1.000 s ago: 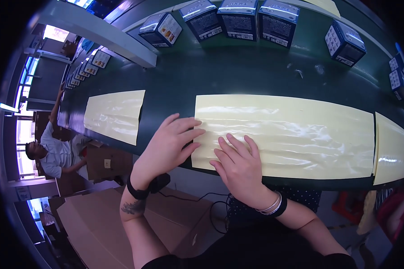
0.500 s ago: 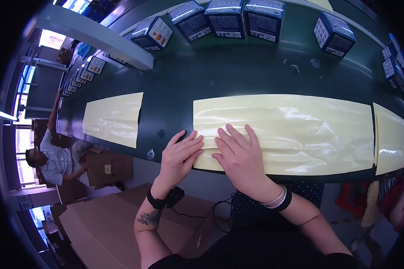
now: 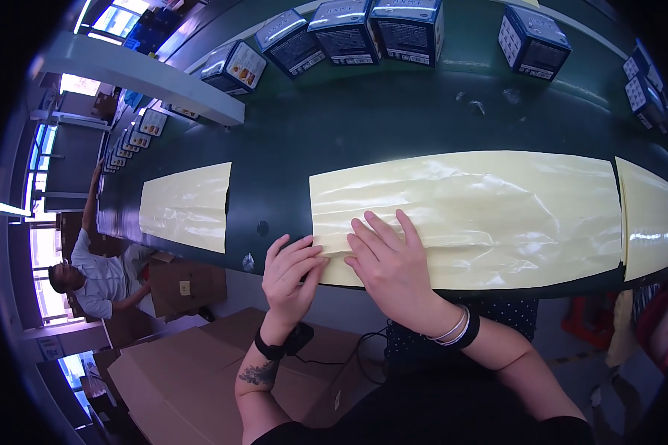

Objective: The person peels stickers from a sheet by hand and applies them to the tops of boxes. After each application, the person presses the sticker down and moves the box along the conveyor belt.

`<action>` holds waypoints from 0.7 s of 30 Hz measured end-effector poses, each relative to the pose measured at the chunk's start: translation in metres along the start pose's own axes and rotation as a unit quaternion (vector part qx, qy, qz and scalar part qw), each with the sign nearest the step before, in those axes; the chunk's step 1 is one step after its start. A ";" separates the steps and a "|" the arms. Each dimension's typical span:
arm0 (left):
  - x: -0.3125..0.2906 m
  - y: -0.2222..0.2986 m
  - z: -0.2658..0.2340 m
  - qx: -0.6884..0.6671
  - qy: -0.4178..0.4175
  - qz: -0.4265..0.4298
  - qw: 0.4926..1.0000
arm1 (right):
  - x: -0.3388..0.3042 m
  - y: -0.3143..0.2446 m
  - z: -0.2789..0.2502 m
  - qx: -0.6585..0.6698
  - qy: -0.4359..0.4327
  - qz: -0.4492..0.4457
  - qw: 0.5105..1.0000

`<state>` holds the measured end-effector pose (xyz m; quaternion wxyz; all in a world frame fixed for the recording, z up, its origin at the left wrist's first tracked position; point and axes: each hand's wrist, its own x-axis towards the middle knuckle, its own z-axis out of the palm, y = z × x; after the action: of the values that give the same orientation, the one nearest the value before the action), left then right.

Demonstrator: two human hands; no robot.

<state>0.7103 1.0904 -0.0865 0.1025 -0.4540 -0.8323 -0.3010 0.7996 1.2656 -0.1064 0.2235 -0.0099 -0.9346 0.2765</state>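
A long, pale yellow, glossy sheet [image 3: 490,215] with wrinkles lies flat on the dark green work surface [image 3: 274,163]. My right hand [image 3: 393,263] rests palm down on its near left part, fingers stretched and spread. At the sheet's left edge is my left hand [image 3: 291,278], its fingers extended and slightly bent, the thumb apart from them. Its index fingertip and thumb touch the near left corner area. Nothing shows between the fingers of either hand.
Another yellow sheet [image 3: 185,208] lies to the left, and more yellow sheets [image 3: 649,222] to the right. Several blue boxes [image 3: 341,33] line the far side. A grey metal beam [image 3: 141,78] crosses at far left. Below lies flattened cardboard [image 3: 193,363]. A seated person [image 3: 93,278] works beside a carton [image 3: 189,285].
The view has shifted slightly. My left hand has slid a little down along the sheet's left edge, its fingers more spread. My right hand stays on the sheet.
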 end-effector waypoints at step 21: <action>0.365 0.100 0.192 -0.128 -0.140 0.121 0.974 | -0.033 0.022 -0.002 -0.036 -0.002 -0.037 0.999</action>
<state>0.6046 1.4980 -0.0367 -0.0384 -0.5987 -0.7315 -0.3240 0.8284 1.2809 -0.1299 0.2312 0.0173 -0.9442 0.2340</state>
